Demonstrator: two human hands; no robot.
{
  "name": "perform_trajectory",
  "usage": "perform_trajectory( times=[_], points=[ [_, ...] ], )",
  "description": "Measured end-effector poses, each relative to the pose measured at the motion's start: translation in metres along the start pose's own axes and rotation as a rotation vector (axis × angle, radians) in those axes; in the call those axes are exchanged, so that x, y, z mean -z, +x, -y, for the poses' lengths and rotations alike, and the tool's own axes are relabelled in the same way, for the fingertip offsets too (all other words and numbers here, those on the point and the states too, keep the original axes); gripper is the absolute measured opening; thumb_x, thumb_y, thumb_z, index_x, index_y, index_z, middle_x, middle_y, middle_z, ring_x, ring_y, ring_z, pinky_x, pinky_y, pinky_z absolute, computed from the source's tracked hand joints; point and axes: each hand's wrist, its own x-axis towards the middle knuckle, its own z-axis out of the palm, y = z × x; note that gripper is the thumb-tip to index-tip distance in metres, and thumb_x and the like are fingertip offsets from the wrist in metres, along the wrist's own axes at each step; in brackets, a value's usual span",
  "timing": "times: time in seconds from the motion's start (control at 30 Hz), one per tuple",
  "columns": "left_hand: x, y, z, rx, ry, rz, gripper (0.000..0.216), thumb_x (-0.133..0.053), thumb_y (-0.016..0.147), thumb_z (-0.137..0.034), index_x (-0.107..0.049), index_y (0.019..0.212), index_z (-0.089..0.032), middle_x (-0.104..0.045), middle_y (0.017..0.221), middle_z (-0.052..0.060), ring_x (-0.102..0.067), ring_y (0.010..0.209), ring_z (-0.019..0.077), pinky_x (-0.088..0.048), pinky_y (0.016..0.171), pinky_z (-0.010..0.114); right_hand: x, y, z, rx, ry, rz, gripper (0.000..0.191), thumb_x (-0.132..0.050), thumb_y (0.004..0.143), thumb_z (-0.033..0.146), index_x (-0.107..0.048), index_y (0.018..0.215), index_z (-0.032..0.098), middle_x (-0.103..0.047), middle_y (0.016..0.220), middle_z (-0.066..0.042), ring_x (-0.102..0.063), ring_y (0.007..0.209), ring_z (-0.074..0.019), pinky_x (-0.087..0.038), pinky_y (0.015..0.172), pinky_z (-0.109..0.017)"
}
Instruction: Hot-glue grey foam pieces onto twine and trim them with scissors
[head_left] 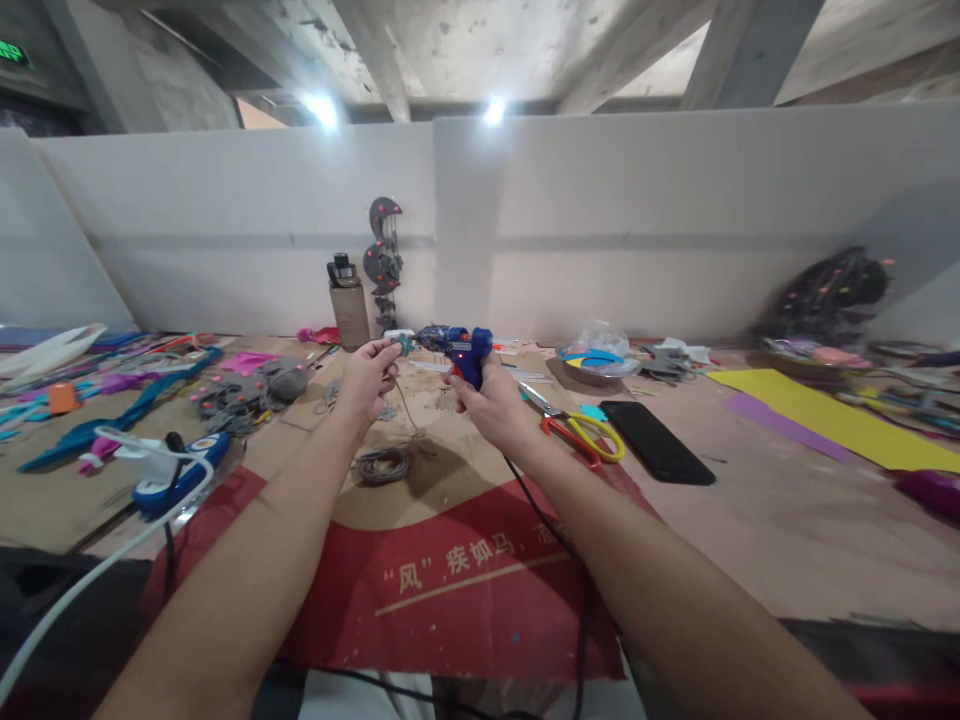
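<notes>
A blue hot glue gun (466,352) with a small red light is gripped in my right hand (499,402), its nozzle pointing left. My left hand (369,378) pinches a small grey-green piece (406,344) close to the nozzle; whether the two touch I cannot tell. From that piece a thin grey cord (407,408) hangs down to a coil of cord (381,466) on the cardboard. The glue gun's black cable (534,498) runs down beneath my right forearm.
Orange- and yellow-handled scissors (581,432) and a black phone (657,442) lie to the right. A blue power strip (182,475) with a white cable is at left. A bottle (349,308) stands behind, beside a grey hanging ornament (383,262). Yellow sheet (832,412) lies far right.
</notes>
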Motion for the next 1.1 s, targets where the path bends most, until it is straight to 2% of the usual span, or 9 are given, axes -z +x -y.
perform_trajectory(
  times=[0.2,0.63,1.1],
  points=[
    [0.0,-0.001,-0.001,-0.008,0.002,-0.003,0.028,-0.073,0.057,-0.022,-0.053,0.075,-0.015,-0.044,0.056,-0.007,-0.037,0.039,0.0014,-0.012,0.032,0.014,-0.002,0.0,-0.009,0.043,-0.061,-0.02,0.027,-0.05,0.081,0.034,-0.046,0.105,0.021,-0.059,0.094,-0.007,-0.055,0.074,-0.0176,-0.047,0.064,-0.031],
    [-0.002,-0.003,0.001,-0.042,0.048,0.013,0.029,-0.074,0.057,-0.024,-0.052,0.075,-0.016,-0.044,0.058,-0.007,-0.038,0.041,0.0016,-0.015,0.034,0.014,-0.001,-0.003,-0.001,0.056,-0.207,-0.009,0.024,-0.046,0.083,0.034,-0.049,0.101,0.02,-0.06,0.088,-0.008,-0.055,0.075,-0.0196,-0.043,0.068,-0.032],
    [-0.004,-0.005,0.0,-0.047,0.053,0.013,0.029,-0.073,0.057,-0.024,-0.051,0.074,-0.016,-0.044,0.058,-0.006,-0.037,0.042,0.0019,-0.014,0.034,0.014,-0.002,-0.004,0.0,0.12,-0.205,-0.047,0.019,-0.046,0.083,0.031,-0.048,0.096,0.018,-0.059,0.083,-0.008,-0.056,0.077,-0.0208,-0.043,0.069,-0.033]
  ],
)
